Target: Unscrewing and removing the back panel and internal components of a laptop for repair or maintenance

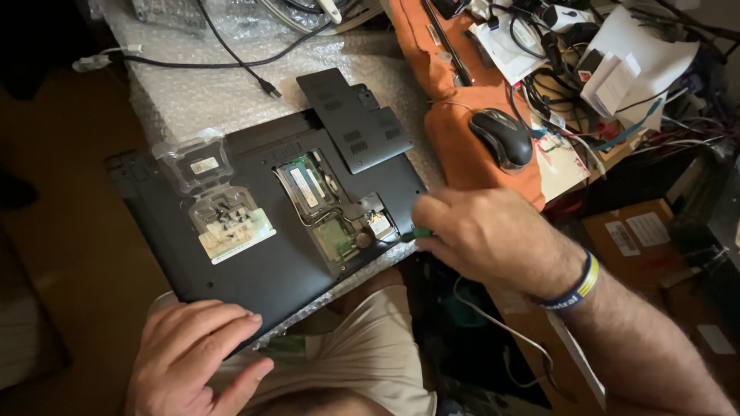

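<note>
A black laptop (254,254) lies upside down on bubble wrap (208,92), its bottom compartment (331,204) open with green boards showing. The removed cover panel (354,119) rests on its far edge. My right hand (493,235) grips a small green-handled tool (418,232) whose tip reaches into the open compartment. My left hand (193,354) rests flat on the laptop's near corner, fingers spread. A clear plastic blister pack (220,196) with small screws lies on the laptop's left half.
A black mouse (502,137) sits on an orange cloth (462,146) to the right. Tangled cables and papers (586,54) crowd the far right. A black cable (231,62) crosses the bubble wrap. Cardboard boxes (640,231) stand lower right.
</note>
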